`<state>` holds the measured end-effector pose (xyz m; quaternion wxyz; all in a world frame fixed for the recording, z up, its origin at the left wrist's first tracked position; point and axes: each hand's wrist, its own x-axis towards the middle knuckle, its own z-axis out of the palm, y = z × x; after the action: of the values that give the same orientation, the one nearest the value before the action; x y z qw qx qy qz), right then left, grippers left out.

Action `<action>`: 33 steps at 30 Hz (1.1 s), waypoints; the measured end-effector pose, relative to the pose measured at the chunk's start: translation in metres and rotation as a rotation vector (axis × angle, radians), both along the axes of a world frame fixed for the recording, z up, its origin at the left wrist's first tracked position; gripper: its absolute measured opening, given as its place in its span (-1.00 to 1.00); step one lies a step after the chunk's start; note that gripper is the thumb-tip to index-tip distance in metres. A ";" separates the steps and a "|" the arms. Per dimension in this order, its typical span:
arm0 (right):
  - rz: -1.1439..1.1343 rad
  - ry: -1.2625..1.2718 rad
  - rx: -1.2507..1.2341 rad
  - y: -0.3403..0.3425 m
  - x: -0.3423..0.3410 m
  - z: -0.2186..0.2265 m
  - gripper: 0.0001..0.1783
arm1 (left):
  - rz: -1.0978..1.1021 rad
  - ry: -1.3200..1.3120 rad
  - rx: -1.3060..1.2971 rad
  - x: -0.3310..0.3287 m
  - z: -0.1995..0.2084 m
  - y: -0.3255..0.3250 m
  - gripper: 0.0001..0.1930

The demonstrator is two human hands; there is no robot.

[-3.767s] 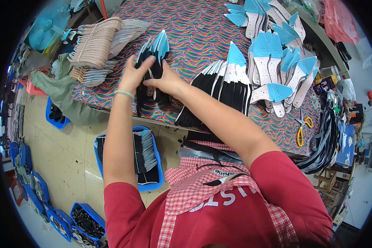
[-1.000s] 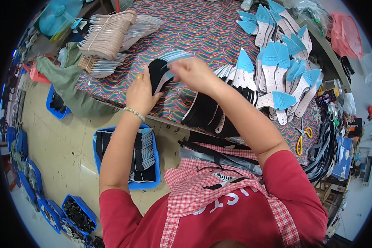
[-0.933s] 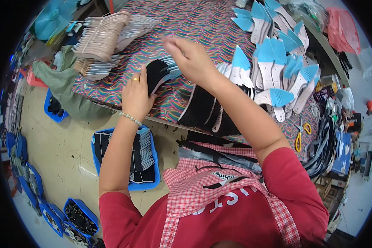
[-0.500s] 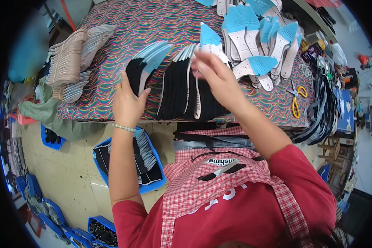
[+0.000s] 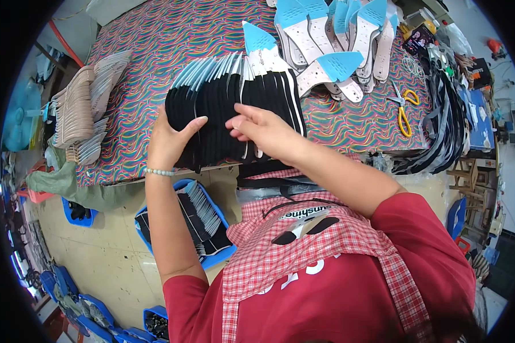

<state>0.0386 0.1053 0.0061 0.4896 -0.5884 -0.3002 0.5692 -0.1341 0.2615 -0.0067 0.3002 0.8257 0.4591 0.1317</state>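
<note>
Since the earlier frames, both hands have come together at the near edge of the table [image 5: 154, 63], and the black pieces that lay in separate groups now stand as one long row. From largest to smallest: the table with its wavy coloured cloth carries everything; on it the row of black insoles [image 5: 234, 108], standing on edge with blue tips at the far side, reaches to the near edge. The left hand [image 5: 169, 143] presses flat against the left end of this row, thumb spread, fingers open around the stack and not closed. The right hand [image 5: 260, 128] rests on the middle, its fingertips pinched on one or two pieces; which exactly, I cannot tell. Behind lie the white insoles with blue toes [image 5: 326, 63], not yet gathered, and yellow scissors [image 5: 403, 106] well apart. Below the table a blue bin [image 5: 183, 220] already holds similar pieces. I judge the gathering about half done.
</note>
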 end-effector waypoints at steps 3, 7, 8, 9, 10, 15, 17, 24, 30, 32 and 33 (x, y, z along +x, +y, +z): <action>-0.177 -0.347 0.206 -0.013 -0.007 -0.023 -0.34 | -0.021 -0.097 -0.111 0.010 0.014 -0.002 0.03; -0.259 -0.183 0.104 -0.021 -0.015 -0.002 -0.30 | 0.026 -0.117 0.023 0.013 -0.009 -0.005 -0.05; -0.280 -0.064 0.044 -0.019 -0.019 0.007 -0.29 | 0.026 -0.143 0.041 0.015 -0.011 -0.006 -0.05; -0.286 -0.081 0.118 -0.014 -0.025 -0.001 -0.26 | 0.000 -0.240 -0.043 0.010 -0.014 -0.003 -0.09; -0.235 -0.155 0.116 -0.012 -0.029 0.000 -0.27 | 0.004 -0.221 -0.063 0.006 -0.013 0.001 -0.10; -0.338 -0.076 0.110 -0.002 -0.018 -0.021 -0.30 | 0.056 -0.183 -0.073 -0.008 -0.005 0.006 -0.19; -0.309 -0.201 0.108 0.008 -0.030 -0.035 -0.34 | 0.050 -0.206 -0.052 -0.007 -0.006 0.005 -0.21; 0.076 -0.672 0.044 0.058 -0.020 -0.030 -0.13 | -0.046 -0.266 -0.151 -0.020 -0.010 0.033 -0.23; -0.317 -0.242 0.379 0.081 -0.044 -0.053 0.09 | 0.174 -0.648 -0.366 -0.027 -0.022 0.016 -0.23; -0.316 -0.131 0.459 0.080 -0.048 -0.037 0.10 | 0.159 -0.706 -0.005 -0.031 -0.009 0.003 -0.08; -0.247 -0.148 0.548 0.077 -0.043 -0.022 0.15 | 0.108 -0.698 0.233 -0.029 0.015 -0.004 -0.03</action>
<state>-0.0044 0.1824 -0.0154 0.6724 -0.5062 -0.4035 0.3589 -0.1631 0.2579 0.0079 0.3354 0.7342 0.3541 0.4723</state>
